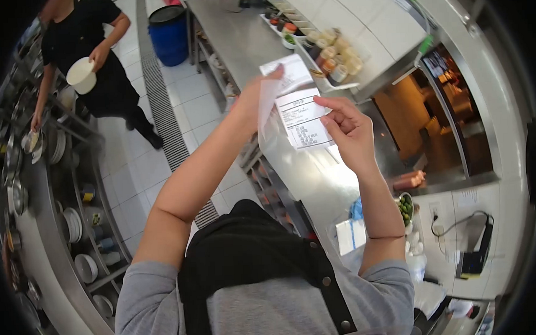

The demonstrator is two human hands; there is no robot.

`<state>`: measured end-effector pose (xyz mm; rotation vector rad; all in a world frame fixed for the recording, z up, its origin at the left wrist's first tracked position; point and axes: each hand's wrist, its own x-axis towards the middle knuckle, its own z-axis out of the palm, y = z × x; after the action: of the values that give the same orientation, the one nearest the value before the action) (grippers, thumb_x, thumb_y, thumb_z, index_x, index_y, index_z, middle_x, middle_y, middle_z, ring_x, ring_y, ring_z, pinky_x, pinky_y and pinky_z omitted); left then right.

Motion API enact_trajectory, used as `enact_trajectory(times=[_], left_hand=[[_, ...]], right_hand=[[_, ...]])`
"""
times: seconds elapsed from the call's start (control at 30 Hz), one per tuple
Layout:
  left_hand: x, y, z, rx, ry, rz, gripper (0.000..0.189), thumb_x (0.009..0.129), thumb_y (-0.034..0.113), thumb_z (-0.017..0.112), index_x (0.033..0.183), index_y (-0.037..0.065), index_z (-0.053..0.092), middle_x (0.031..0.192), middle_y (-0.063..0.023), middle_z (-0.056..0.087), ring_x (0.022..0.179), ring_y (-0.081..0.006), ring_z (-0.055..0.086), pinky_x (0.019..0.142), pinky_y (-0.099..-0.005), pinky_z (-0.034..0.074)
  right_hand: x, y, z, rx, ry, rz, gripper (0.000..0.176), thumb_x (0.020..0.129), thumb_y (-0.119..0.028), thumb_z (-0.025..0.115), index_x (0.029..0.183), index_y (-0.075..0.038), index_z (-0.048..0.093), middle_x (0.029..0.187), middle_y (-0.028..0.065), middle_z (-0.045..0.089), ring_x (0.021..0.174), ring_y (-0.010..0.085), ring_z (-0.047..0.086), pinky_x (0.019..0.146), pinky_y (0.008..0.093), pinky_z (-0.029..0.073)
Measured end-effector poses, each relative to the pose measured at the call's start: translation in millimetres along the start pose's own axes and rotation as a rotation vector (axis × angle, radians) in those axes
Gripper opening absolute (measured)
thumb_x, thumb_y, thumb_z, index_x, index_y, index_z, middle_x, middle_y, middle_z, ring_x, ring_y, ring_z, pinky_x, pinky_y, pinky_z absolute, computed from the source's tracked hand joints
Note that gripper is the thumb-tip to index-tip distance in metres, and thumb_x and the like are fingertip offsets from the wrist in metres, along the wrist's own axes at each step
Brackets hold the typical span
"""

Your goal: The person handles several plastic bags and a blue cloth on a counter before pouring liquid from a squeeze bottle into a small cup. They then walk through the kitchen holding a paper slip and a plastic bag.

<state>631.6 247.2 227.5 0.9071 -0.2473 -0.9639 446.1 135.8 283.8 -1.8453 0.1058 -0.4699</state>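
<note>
Printed order tickets are held up in front of me above the steel counter (333,180). My left hand (264,88) is closed on the upper ticket (288,73) and on a translucent sheet, perhaps plastic (268,117), that hangs down beside it; its fingers are partly hidden and blurred. Just below is a longer paper ticket (305,122) with black printed lines. My right hand (350,129) pinches the right edge of this lower ticket between thumb and fingers. Whether the two papers are joined cannot be made out.
Sauce bottles (338,73) and small containers stand along the counter's back. A bowl of green pieces (405,209) is at the right. Leftward, a person (93,61) holds a white tub (81,76) near shelves of plates (73,225). A blue barrel (169,38) stands on the floor.
</note>
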Motion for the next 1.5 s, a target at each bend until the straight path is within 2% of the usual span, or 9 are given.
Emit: enact_trajectory(times=[0.1, 0.4, 0.6, 0.67, 0.8, 0.83, 0.93, 1.33, 1.5], left_hand=[[19, 15, -78, -0.159, 0.070, 0.162, 0.040, 0.106, 0.037, 0.050, 0.110, 0.000, 0.064, 0.067, 0.0016, 0.054, 0.047, -0.0077, 0.026, 0.044, -0.0269, 0.026], [29, 50, -227, -0.242, 0.457, 0.104, 0.044, 0.106, 0.041, 0.049, 0.103, -0.001, 0.064, 0.055, 0.0010, 0.049, 0.038, -0.0070, 0.027, 0.035, -0.0259, 0.019], [64, -6, -355, -0.234, 0.332, -0.049, 0.046, 0.101, 0.047, 0.056, 0.104, 0.002, 0.066, 0.051, 0.0006, 0.049, 0.034, -0.0102, 0.030, 0.034, -0.0281, 0.023], [78, -2, -320, -0.133, 0.875, -0.104, 0.038, 0.100, 0.042, 0.061, 0.109, 0.006, 0.066, 0.074, -0.0038, 0.065, 0.049, -0.0142, 0.052, 0.043, -0.0285, 0.042], [88, -54, -449, -0.474, 0.787, -0.149, 0.032, 0.101, 0.035, 0.058, 0.124, 0.012, 0.062, 0.110, -0.0093, 0.069, 0.103, -0.0254, 0.068, 0.088, -0.0442, 0.059], [82, -54, -445, 0.039, 0.712, 0.023, 0.032, 0.102, 0.033, 0.056, 0.125, 0.012, 0.062, 0.111, -0.0095, 0.070, 0.103, -0.0269, 0.068, 0.089, -0.0447, 0.059], [118, -40, -485, -0.580, 0.842, -0.169, 0.033, 0.104, 0.030, 0.049, 0.127, 0.010, 0.061, 0.117, -0.0100, 0.070, 0.106, -0.0299, 0.068, 0.092, -0.0449, 0.057], [254, 59, -444, -0.265, 0.649, -0.170, 0.042, 0.099, 0.032, 0.059, 0.128, 0.001, 0.057, 0.111, -0.0122, 0.068, 0.100, -0.0333, 0.068, 0.095, -0.0500, 0.056], [252, 84, -505, 0.011, 0.928, -0.110, 0.029, 0.094, 0.037, 0.068, 0.109, 0.013, 0.063, 0.082, -0.0019, 0.049, 0.067, -0.0182, 0.049, 0.056, -0.0337, 0.041]], right_hand=[[40, 19, 26, 0.070, -0.007, -0.057, 0.034, 0.095, 0.011, 0.057, 0.127, 0.003, 0.064, 0.118, 0.0051, 0.059, 0.094, 0.0087, 0.065, 0.078, 0.0219, 0.050], [174, 79, 64, 0.293, 0.110, -0.123, 0.035, 0.095, 0.011, 0.057, 0.128, 0.004, 0.063, 0.116, 0.0056, 0.063, 0.097, 0.0102, 0.066, 0.083, 0.0229, 0.053], [288, 120, 36, 0.338, 0.210, -0.070, 0.035, 0.095, 0.010, 0.058, 0.129, 0.005, 0.062, 0.116, 0.0074, 0.066, 0.099, 0.0114, 0.066, 0.087, 0.0239, 0.053], [321, 134, 12, 0.344, 0.257, -0.075, 0.035, 0.095, 0.010, 0.058, 0.129, 0.005, 0.062, 0.117, 0.0077, 0.066, 0.099, 0.0114, 0.066, 0.087, 0.0236, 0.052], [392, 161, -37, 0.329, 0.375, -0.096, 0.034, 0.096, 0.010, 0.057, 0.129, 0.003, 0.062, 0.117, 0.0075, 0.064, 0.096, 0.0095, 0.066, 0.084, 0.0224, 0.052], [410, 166, -50, 0.323, 0.407, -0.078, 0.034, 0.096, 0.010, 0.056, 0.129, 0.003, 0.062, 0.116, 0.0076, 0.065, 0.095, 0.0092, 0.066, 0.084, 0.0224, 0.052], [453, 171, -82, 0.278, 0.466, -0.111, 0.033, 0.097, 0.008, 0.056, 0.128, 0.003, 0.063, 0.105, 0.0086, 0.070, 0.095, 0.0095, 0.066, 0.084, 0.0234, 0.052], [582, 162, -299, -0.700, 1.103, -0.654, 0.022, 0.091, 0.005, 0.060, 0.099, -0.007, 0.076, 0.092, 0.0041, 0.072, 0.076, 0.0107, 0.061, 0.070, 0.0245, 0.049], [592, 168, -414, -0.871, 1.442, -0.401, 0.018, 0.084, -0.003, 0.061, 0.091, -0.007, 0.077, 0.091, 0.0136, 0.073, 0.079, 0.0286, 0.069, 0.075, 0.0373, 0.054]])
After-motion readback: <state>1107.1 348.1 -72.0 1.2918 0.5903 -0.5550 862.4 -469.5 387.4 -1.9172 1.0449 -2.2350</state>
